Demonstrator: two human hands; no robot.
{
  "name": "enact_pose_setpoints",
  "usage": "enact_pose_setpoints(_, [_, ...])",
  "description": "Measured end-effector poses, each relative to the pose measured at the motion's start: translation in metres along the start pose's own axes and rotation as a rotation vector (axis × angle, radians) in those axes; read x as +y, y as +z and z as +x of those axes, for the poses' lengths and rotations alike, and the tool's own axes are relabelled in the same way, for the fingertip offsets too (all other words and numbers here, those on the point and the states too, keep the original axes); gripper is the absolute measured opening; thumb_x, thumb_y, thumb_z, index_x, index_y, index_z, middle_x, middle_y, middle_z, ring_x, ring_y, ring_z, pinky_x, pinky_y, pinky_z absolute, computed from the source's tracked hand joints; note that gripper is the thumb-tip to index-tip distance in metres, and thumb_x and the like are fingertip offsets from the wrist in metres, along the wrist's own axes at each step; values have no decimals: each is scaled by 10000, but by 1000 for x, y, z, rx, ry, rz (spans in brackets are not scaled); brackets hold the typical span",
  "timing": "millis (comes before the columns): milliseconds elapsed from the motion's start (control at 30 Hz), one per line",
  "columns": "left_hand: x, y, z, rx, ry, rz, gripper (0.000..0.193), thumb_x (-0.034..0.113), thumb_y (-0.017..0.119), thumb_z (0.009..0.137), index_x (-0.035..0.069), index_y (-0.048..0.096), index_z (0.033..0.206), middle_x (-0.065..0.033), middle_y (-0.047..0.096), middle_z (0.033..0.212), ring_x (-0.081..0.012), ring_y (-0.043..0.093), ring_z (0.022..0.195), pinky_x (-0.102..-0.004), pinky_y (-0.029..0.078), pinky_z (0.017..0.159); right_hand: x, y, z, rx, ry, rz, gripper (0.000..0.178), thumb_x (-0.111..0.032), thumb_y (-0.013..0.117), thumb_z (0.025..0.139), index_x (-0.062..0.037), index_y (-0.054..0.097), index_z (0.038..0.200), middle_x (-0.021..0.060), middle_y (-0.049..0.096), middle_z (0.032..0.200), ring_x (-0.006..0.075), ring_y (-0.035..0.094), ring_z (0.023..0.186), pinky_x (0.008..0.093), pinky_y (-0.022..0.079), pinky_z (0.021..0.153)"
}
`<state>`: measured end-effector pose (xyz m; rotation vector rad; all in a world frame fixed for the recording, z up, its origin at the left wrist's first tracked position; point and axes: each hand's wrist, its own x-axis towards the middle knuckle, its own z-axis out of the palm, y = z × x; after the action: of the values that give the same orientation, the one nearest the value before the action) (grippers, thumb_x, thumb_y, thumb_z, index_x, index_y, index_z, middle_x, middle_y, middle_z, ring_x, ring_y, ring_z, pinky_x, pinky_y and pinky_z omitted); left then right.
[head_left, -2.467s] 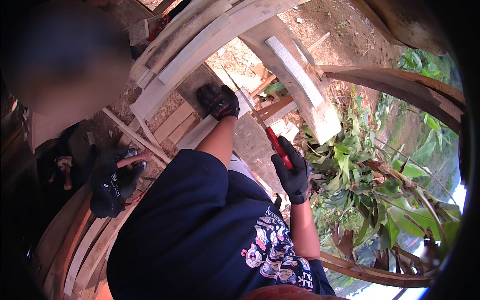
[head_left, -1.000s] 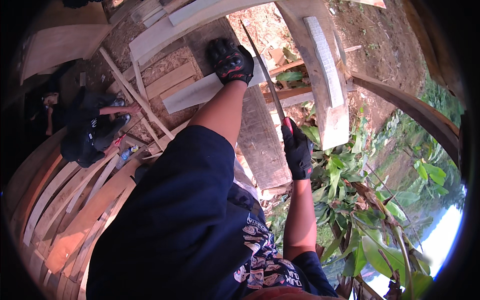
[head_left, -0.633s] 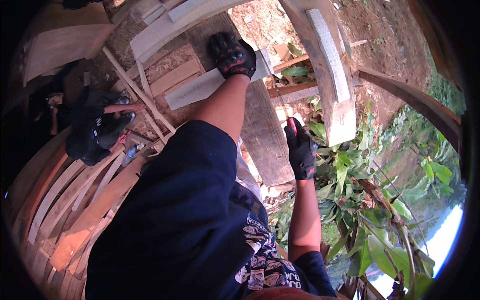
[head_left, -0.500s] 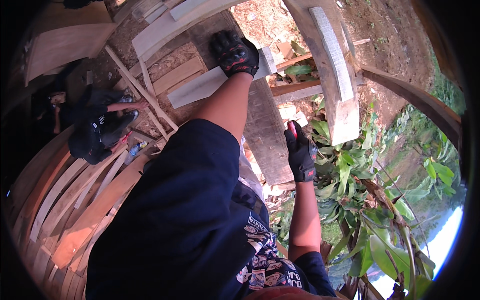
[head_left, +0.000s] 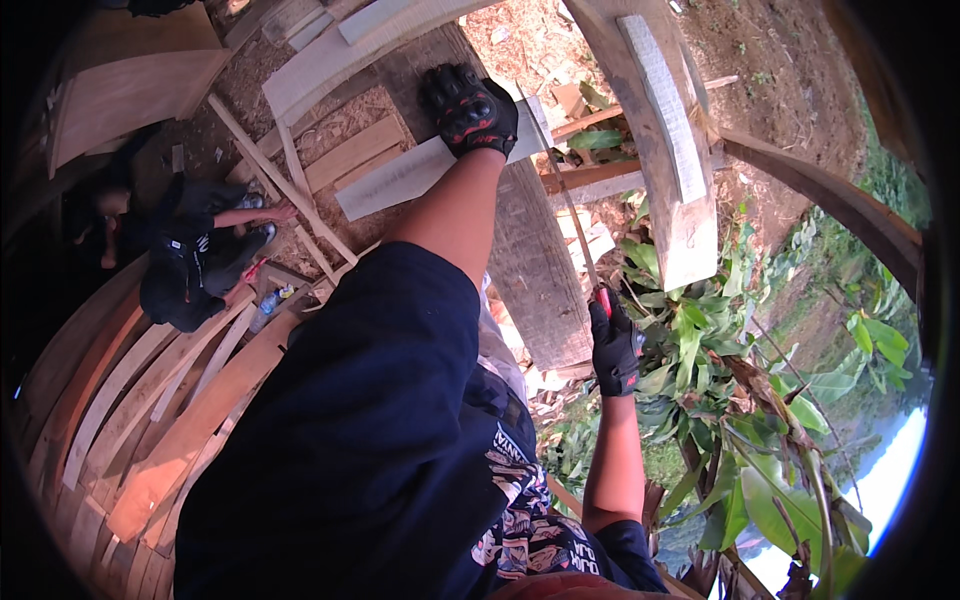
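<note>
My right hand [head_left: 616,350], in a black glove, is closed round the red handle of a handsaw [head_left: 572,205]. Its thin blade, seen nearly edge-on, runs up and leftward across the right end of a pale board [head_left: 398,177]. My left hand [head_left: 468,108], gloved the same way, bears down on that board close to the blade, its fingers bent over the far edge. Under the board lies a wide dark plank [head_left: 535,270], running lengthwise away from me. Whether the teeth have cut into the board is too small to tell.
A curved timber [head_left: 685,240] with a pale strip on it stands to the right, above green leaves [head_left: 690,340]. At left a person [head_left: 190,250] in dark clothes crouches beside stacked planks [head_left: 200,430] and a plastic bottle [head_left: 265,308]. Thin sticks [head_left: 275,175] lie between us.
My right hand has moved toward me and slightly right, drawing the saw back; its blade now shows in full length. My left hand and the board stay almost still.
</note>
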<state>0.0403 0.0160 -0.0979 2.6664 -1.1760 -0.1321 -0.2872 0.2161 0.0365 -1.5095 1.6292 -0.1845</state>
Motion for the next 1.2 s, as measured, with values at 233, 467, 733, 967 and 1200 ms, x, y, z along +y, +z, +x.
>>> enact_pose_setpoints(233, [6, 21, -9, 133, 66, -83, 517, 319, 536, 1025, 31, 621, 1445, -238, 534, 1576, -435, 408, 1538, -580, 254, 1317, -41, -26, -26, 29, 201, 161, 495, -352, 637, 1106, 5, 676, 1446, 194, 797, 1230, 250, 752, 1150, 389, 563, 997])
enact_pose_setpoints(467, [0, 27, -3, 80, 47, -57, 559, 327, 508, 1042, 27, 586, 1507, -237, 494, 1632, -443, 371, 1569, -579, 223, 1332, -114, -19, 36, 20, 83, 131, 514, -378, 650, 1104, -74, 648, 1518, 27, 663, 864, 114, 566, 723, 312, 465, 658])
enact_pose_setpoints(733, [8, -2, -4, -8, 30, -56, 573, 283, 537, 1030, 25, 546, 1541, -230, 465, 1653, -442, 354, 1576, -564, 225, 1336, -163, 5, 119, 2, -21, 66, 482, -386, 651, 1087, -34, 712, 1410, 220, 774, 901, 326, 772, 790, 455, 561, 736])
enact_pose_setpoints(967, [5, -3, -4, 4, 6, -57, 567, 281, 536, 1027, 10, 554, 1525, -227, 462, 1653, -444, 351, 1577, -563, 233, 1332, -171, 10, 148, 37, -138, -13, 488, -389, 637, 1086, -13, 714, 1388, 276, 785, 1045, 396, 793, 957, 482, 588, 834])
enact_pose_setpoints(1200, [9, 11, -5, 199, 78, 2, 502, 276, 639, 973, 21, 596, 1402, -196, 543, 1482, -412, 443, 1472, -571, 331, 1264, -157, 6, 140, 23, -136, -122, 465, -377, 602, 1100, -30, 717, 1389, 263, 780, 1119, 453, 760, 1009, 515, 583, 873])
